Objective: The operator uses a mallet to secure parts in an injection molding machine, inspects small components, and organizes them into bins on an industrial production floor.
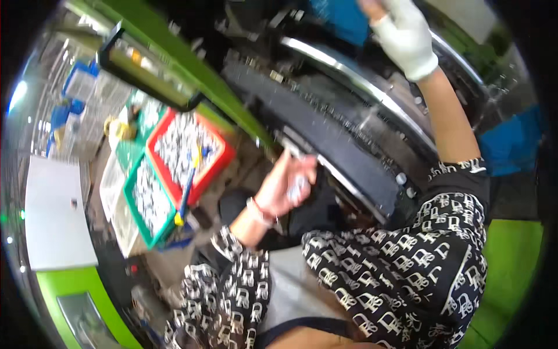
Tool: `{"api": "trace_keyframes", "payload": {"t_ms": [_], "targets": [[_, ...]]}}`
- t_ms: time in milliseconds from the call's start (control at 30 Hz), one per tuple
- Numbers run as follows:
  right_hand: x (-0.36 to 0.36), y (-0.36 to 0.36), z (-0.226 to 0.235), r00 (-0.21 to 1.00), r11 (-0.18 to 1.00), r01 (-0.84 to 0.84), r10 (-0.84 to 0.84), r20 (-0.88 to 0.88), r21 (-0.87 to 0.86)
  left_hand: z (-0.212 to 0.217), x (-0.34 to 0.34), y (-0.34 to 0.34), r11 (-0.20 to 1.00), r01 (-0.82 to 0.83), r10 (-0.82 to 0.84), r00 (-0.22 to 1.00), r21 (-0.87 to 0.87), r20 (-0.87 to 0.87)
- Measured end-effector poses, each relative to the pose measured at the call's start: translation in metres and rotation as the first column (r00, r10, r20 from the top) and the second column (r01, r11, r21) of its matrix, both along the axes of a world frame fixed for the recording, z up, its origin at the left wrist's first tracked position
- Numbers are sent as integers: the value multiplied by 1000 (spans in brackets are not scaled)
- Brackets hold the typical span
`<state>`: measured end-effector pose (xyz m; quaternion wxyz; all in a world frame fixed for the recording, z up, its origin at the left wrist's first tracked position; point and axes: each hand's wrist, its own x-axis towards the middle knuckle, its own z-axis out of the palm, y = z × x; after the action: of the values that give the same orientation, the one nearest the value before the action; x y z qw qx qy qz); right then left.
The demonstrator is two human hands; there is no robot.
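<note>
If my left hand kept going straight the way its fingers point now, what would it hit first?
Likely the silver rail just beyond your left hand, along the dark panel's near edge. Depth is unclear, so it might pass above the rail.

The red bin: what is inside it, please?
Inside the red bin lie many small whitish pieces; a blue-and-yellow tool reaches over some of them. The top layer hides the bottom, so what lies underneath cannot be seen.
</note>
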<state>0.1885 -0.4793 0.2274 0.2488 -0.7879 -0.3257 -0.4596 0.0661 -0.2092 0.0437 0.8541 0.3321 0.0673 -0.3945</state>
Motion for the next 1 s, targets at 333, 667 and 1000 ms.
{"api": "trace_keyframes", "payload": {"t_ms": [333,667,1000], "targets": [[-59,107,-62,727,753,-616,430,-536,-231,89,15,-5,891,-420,337,867,173,367],[-56,98,-66,603,893,-413,415,-681,179,86,12,-8,885,-441,305,788,145,536],[-59,101,-72,302,793,-451,568,-766,410,89,10,-1,951,-272,295,938,-145,181]]}}
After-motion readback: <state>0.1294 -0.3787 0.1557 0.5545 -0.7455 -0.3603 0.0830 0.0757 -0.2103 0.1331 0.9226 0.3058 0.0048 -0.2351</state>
